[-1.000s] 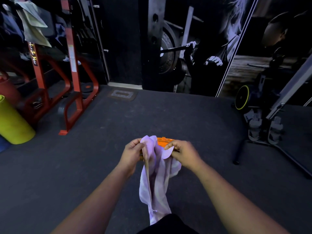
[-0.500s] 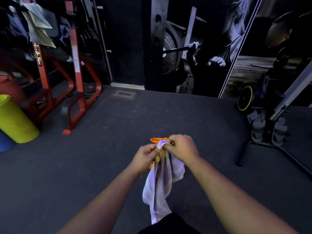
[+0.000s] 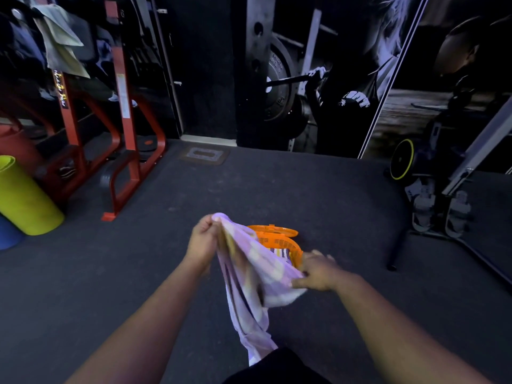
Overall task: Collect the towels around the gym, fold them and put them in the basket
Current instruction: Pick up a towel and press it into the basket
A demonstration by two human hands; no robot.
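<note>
- The lilac towel [image 3: 257,275] hangs in the air directly in front of the orange basket [image 3: 279,243], between the person and it, and hides the basket's near rim.
- The left hand [image 3: 203,241] pinches the top corner in curled fingers, raised above and to the left of the basket.
- The right hand [image 3: 318,270] holds the towel's side edge just to the right of the basket; thumb and fingers appear closed on the cloth, though motion blur hides the exact grip.
- The step in hand looks like opening the towel out for a fold. The cloth is stretched on a slant between the hands, and a long tail droops toward the person's dark clothing, on the near side of the basket.
- To do it well, slide the right hand along the edge until it reaches a true corner, then bring both corners level above the basket so the tail hangs straight.
- Keep a light tension across the top edge; slack there would let the fold go crooked.
- Fold before lowering: striped cloth already shows inside the basket, so a flat, compact bundle would likely sit better on it.
- Risk: the hanging tail may snag the basket's open lid [image 3: 273,231], on the far side of the basket.
- Another towel [image 3: 59,40] is draped on the red rack [image 3: 124,128], far to the left of the basket and beyond it, and seems yet to be collected.
</note>
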